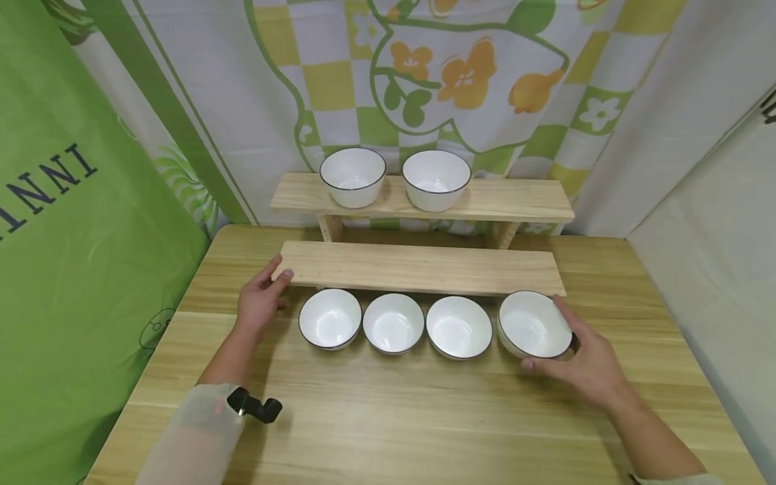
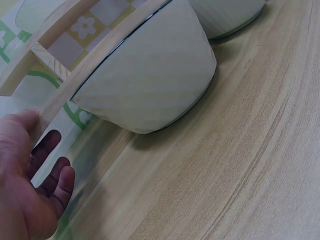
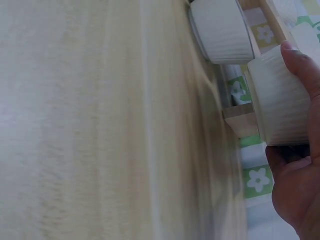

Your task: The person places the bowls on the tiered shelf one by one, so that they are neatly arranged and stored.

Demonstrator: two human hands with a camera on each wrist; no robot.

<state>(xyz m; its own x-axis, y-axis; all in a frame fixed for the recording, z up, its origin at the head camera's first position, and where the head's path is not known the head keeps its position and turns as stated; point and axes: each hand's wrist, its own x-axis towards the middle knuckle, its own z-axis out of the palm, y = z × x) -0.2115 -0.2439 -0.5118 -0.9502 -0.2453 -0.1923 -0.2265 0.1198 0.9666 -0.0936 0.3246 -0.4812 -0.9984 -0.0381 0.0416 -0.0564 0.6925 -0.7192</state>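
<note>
My right hand (image 1: 591,364) grips the rightmost white bowl (image 1: 533,325), thumb on its near side and fingers round its right side. In the right wrist view this ribbed bowl (image 3: 280,97) looks raised off the tabletop. At the other side my left hand (image 1: 259,303) pinches the left end of the lower wooden shelf board (image 1: 418,268). Its remaining fingers (image 2: 62,187) hang loosely bent below the board in the left wrist view. Three more dark-rimmed white bowls, a left one (image 1: 330,319), a middle one (image 1: 394,323) and a right one (image 1: 459,327), stand in a row before the board.
Behind, a higher wooden shelf board (image 1: 515,200) bears two white bowls, one on the left (image 1: 353,176) and one near its middle (image 1: 436,179). All stands on a wood-grain table (image 1: 388,417). Patterned cloth (image 1: 339,81) hangs at the back, green cloth (image 1: 79,269) at the left.
</note>
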